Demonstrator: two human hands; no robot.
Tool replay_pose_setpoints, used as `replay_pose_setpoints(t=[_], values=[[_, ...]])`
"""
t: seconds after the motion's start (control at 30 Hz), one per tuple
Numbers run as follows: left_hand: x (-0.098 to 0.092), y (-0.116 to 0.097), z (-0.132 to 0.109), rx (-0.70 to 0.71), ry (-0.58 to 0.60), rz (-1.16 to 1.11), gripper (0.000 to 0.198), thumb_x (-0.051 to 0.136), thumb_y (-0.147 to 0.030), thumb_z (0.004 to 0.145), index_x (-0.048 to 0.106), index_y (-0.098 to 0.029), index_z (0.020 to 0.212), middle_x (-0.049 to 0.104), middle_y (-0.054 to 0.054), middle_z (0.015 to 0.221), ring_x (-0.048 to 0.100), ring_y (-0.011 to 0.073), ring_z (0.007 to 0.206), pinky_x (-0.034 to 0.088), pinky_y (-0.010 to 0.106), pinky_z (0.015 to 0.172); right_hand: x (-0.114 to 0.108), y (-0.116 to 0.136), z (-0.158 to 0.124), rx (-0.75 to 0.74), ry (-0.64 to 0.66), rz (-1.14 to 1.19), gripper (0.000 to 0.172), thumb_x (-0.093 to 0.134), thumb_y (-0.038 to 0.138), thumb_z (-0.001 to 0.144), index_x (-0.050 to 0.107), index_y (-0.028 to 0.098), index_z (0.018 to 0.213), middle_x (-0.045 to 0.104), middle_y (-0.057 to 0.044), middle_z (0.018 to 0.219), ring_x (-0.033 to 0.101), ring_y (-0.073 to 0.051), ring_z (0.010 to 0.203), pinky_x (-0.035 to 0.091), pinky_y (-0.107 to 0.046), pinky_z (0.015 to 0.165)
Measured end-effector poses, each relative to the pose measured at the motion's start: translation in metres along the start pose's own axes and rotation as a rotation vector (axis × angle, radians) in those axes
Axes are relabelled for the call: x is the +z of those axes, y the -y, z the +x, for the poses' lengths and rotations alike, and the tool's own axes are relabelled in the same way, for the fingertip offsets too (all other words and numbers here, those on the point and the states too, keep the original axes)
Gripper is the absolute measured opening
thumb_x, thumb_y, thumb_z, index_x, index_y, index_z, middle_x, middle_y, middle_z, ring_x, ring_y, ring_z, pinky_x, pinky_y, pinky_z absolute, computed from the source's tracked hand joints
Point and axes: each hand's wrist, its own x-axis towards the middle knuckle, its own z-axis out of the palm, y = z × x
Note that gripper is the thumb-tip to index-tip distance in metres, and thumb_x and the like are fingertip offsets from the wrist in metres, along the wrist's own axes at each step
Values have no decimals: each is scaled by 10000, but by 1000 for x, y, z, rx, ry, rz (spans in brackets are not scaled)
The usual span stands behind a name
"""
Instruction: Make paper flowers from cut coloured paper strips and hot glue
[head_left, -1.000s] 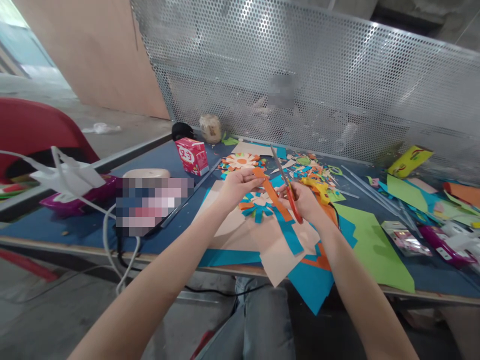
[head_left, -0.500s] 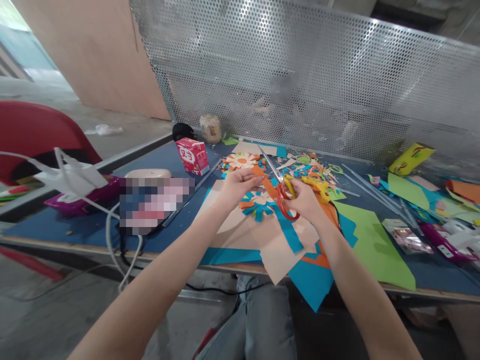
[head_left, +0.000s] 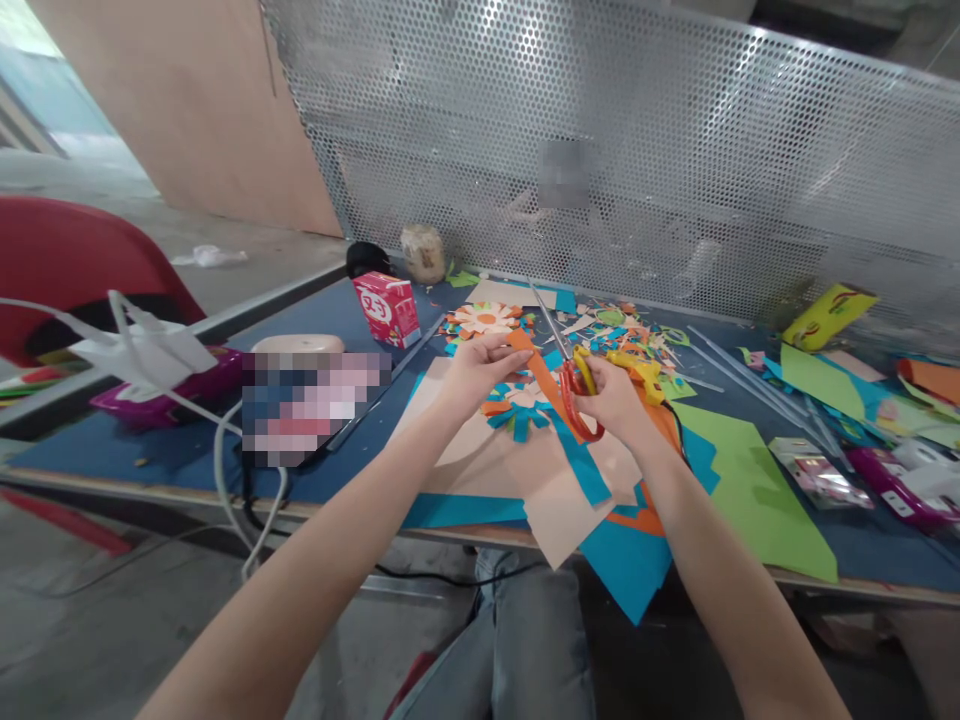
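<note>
Scissors with red plastic handles [head_left: 578,398], gripped in my right hand [head_left: 616,397], have swung their blades back toward the long orange paper strip [head_left: 541,378]. My left hand [head_left: 480,367] keeps pinching that strip's top end above the bench [head_left: 187,450], so I judge another cut is underway.

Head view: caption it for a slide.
Left hand holds an orange paper strip; right hand works red-handled scissors beside it.

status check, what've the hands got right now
Left hand pinching top of orange paper strip. Right hand gripping red-handled scissors, blades beside the strip. Paper scraps litter the table beyond; nothing blocking.
</note>
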Motion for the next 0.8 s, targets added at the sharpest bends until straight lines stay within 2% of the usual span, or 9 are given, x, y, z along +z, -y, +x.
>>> replay_pose_setpoints(t=[0.13,0.2,0.3,0.5,0.6,0.7,0.73,0.8], values=[[0,1,-4,-65,71,46,384,771,-424,566,643,-147,800,697,64,765,653,145,627,515,211,482,-1,-5,1,-35,-3,-8,279,651,270,571,530,172,803,601,-2,757,566,-149,694,446,-284,678],[0,1,-5,-73,79,104,357,775,-410,566,642,-138,753,686,63,701,635,128,572,469,182,436,-1,-7,1,-39,0,0,272,650,271,576,529,174,800,598,0,762,566,-150,702,445,-283,681],[-1,2,-6,-56,63,143,305,773,-390,575,639,-133,668,663,54,596,602,107,493,442,176,426,0,-8,1,-43,-12,-1,271,640,253,567,532,174,803,595,-1,772,570,-160,726,439,-280,675],[-3,-1,-7,-128,126,155,255,770,-360,587,662,-134,632,681,88,582,632,142,501,412,170,399,1,-3,0,-52,-30,-80,266,624,246,562,526,186,802,606,-11,797,577,-173,757,438,-296,697],[-4,-1,-5,-64,39,116,268,783,-357,561,678,-131,659,694,89,633,648,164,529,396,177,380,1,2,0,-46,-127,-103,240,620,239,561,509,195,769,580,0,744,554,-159,705,440,-295,669],[-5,0,-1,60,-147,22,297,787,-361,542,681,-126,689,693,73,667,651,171,538,377,184,365,-1,6,0,-33,-274,-25,232,635,292,600,453,214,720,475,40,651,460,-117,608,410,-270,616],[-6,0,0,91,-218,-17,304,790,-358,532,676,-124,689,687,66,660,647,168,526,359,182,357,-2,7,0,-10,-282,47,258,642,327,617,426,222,709,431,52,629,418,-105,580,390,-258,588],[-7,-1,3,131,-350,-102,327,796,-354,510,663,-120,695,676,55,649,639,158,507,319,177,349,-4,10,-2,60,-185,221,326,625,443,660,380,235,709,361,65,601,345,-93,531,341,-237,518]])
